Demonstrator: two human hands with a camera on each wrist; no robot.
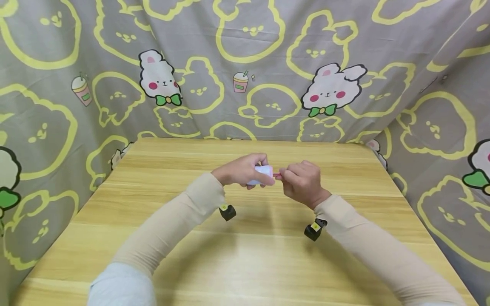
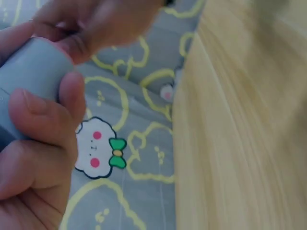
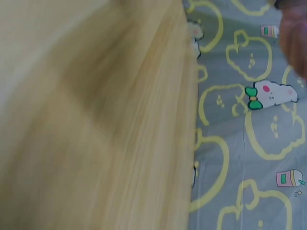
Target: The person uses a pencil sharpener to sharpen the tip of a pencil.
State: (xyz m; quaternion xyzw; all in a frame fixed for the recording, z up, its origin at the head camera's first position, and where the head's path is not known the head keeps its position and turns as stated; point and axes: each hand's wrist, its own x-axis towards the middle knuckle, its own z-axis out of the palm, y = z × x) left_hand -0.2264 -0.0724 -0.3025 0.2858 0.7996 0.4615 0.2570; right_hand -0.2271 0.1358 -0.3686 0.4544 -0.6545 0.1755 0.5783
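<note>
My left hand (image 1: 249, 172) grips a small pale blue cylinder (image 1: 262, 174) with a pink end, held above the table. In the left wrist view the cylinder (image 2: 36, 79) looks smooth and grey-blue, with the fingers (image 2: 41, 115) curled round it. A thin red stick (image 1: 277, 174) runs from its pink end to my right hand (image 1: 302, 180), which pinches it between thumb and fingers. Most of the stick is hidden by the right hand, and I cannot tell how far it goes into the cylinder. Only a blurred bit of a hand (image 3: 293, 40) shows in the right wrist view.
Below both hands lies a wooden table (image 1: 245, 255) with light grain. A grey curtain (image 1: 268, 123) with yellow outlines and rabbit faces hangs behind it and along both sides. Small black cameras (image 1: 228, 212) are strapped under the wrists.
</note>
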